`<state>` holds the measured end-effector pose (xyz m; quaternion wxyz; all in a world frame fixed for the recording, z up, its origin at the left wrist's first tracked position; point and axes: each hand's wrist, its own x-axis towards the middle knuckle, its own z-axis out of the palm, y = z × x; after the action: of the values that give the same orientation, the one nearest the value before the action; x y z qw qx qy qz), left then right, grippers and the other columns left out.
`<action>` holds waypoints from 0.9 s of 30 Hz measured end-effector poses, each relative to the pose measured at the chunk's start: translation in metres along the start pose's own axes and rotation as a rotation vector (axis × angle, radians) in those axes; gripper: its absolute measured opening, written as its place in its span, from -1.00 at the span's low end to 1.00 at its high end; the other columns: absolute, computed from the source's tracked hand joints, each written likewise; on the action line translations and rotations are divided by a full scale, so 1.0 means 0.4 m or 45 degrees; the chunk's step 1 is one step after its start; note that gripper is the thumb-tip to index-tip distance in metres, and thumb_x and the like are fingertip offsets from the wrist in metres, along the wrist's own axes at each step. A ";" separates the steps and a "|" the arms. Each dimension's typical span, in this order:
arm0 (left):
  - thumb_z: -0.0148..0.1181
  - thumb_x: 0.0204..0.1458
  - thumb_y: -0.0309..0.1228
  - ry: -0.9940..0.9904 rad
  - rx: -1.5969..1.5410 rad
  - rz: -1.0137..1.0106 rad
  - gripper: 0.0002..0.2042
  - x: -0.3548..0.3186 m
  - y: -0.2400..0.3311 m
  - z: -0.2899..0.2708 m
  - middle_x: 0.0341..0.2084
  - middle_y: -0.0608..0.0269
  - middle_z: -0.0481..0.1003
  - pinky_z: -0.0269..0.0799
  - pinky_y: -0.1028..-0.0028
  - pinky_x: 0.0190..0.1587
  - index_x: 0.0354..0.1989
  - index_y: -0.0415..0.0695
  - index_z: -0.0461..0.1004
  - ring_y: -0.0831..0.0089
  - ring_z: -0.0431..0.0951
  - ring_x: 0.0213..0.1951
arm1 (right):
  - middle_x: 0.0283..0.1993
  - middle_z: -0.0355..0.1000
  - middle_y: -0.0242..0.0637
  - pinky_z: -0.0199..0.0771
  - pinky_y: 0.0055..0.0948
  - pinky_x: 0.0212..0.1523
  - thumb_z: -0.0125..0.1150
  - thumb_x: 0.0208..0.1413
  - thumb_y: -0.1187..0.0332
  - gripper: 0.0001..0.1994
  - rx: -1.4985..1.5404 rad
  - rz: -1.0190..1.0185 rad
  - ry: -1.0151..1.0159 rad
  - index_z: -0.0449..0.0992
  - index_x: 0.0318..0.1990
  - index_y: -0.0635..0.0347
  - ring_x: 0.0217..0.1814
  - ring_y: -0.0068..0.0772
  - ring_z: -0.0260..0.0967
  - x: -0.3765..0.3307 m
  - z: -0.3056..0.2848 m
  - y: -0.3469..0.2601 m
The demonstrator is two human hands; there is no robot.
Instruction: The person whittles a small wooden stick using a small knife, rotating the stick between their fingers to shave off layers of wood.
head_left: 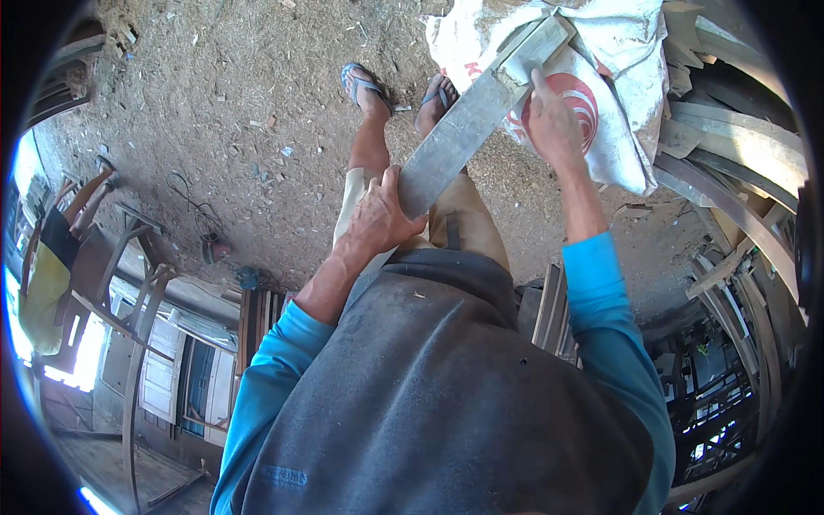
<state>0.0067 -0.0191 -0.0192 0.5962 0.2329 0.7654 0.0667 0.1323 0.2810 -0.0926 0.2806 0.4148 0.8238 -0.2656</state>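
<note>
i'm watching from far away, and the ground [240, 103] is brown dirt with little bits of wood all over it. at the far left, a person [51, 292] in a yellow top is near some wooden frames [129, 236]. a bit to the right i see white doors [163, 369]. next is a pair of blue-grey sandals [367, 83] on the dirt.

in the middle, the left hand [378, 210] is wrapped around the near end of a long grey board [455, 133]. the board slants up and to the right. i think this hand has to stop the board from turning, so a firm hold would help.

the right hand [554, 124] is by the far end, with one finger pointing out at a pale patch [515, 69] on the wood. i can't tell if that finger is touching, or if the tucked fingers hold anything. i would go slow here, press softly and watch for splinters.

under that end is a white sack [631, 112] with a red round mark. i can't tell if the board rests on it. at the far right is a messy wood pile [730, 137]
</note>
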 end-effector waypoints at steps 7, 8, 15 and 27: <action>0.48 -0.10 -0.12 -0.034 0.010 -0.003 -0.04 -0.001 0.002 -0.013 0.11 -0.36 0.43 0.41 0.12 0.24 0.39 -0.39 0.09 -0.16 0.48 0.19 | -0.14 0.59 0.23 0.51 0.17 0.02 -0.18 0.40 0.28 -0.54 -0.055 0.022 0.302 0.32 0.39 0.14 -0.04 0.33 0.56 0.171 -0.023 0.088; 0.48 -0.10 -0.12 -0.017 -0.001 0.005 -0.04 -0.001 0.000 -0.009 0.11 -0.37 0.43 0.41 0.13 0.25 0.39 -0.39 0.09 -0.15 0.47 0.20 | -0.11 0.59 0.21 0.52 0.15 0.02 -0.19 0.40 0.24 -0.53 -0.074 0.047 0.222 0.32 0.40 0.09 -0.04 0.32 0.55 0.140 -0.013 0.072; 0.50 -0.09 -0.13 -0.058 -0.024 -0.018 -0.05 0.001 0.011 -0.027 0.13 -0.38 0.41 0.39 0.12 0.26 0.38 -0.38 0.11 -0.17 0.46 0.20 | -0.05 0.58 0.18 0.53 0.07 0.04 -0.22 0.44 0.20 -0.51 0.016 0.088 0.251 0.29 0.46 -0.04 -0.01 0.24 0.56 0.192 -0.041 0.117; 0.48 -0.11 -0.10 0.016 -0.001 0.035 -0.03 0.007 0.001 -0.009 0.07 -0.41 0.43 0.45 0.06 0.21 0.41 -0.34 0.09 -0.22 0.51 0.13 | -0.24 0.56 0.15 0.48 0.10 -0.13 -0.13 0.45 0.14 -0.55 0.092 -0.306 0.335 0.43 0.34 0.08 -0.18 0.21 0.55 0.197 0.023 0.211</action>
<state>0.0031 -0.0168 -0.0205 0.5905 0.2428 0.7658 0.0767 0.1655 0.3605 -0.1701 0.1217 0.3544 0.8869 -0.2701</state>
